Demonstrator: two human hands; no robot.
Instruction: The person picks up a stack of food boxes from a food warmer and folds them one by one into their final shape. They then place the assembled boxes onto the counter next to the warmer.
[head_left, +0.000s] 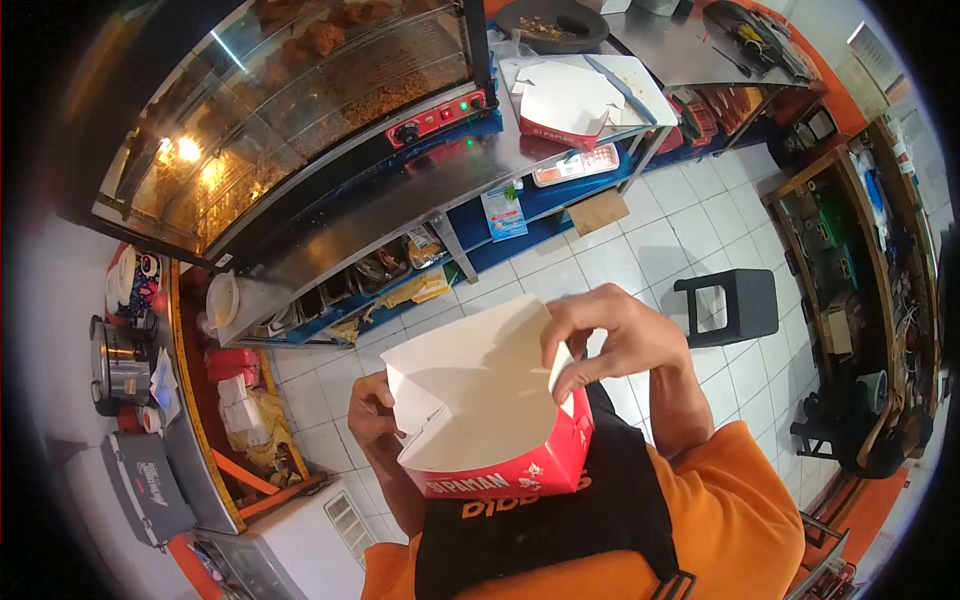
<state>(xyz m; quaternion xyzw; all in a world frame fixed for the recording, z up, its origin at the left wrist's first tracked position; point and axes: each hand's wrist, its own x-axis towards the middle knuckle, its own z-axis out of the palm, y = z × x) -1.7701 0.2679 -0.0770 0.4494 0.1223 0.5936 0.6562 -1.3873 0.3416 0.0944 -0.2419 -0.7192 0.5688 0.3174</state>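
A red and white cardboard food box (475, 400) is held in front of my black apron, its white inside facing up and its lid unfolded. My left hand (374, 408) grips the box's left side, with some fingers hidden behind the card. On the right, my right hand (615, 335) pinches a white side flap between thumb and fingers. White lettering shows on the red front wall. A second box of the same kind (568, 105) stands open on the counter ahead, beside a knife (618, 88) on a white board.
A lit glass display case (300, 90) with fried food stands at upper left above a steel counter (370, 200). A black stool (740, 307) is on the tiled floor to the right. Wooden shelves (850, 260) line the right side. A pot (122, 365) is at far left.
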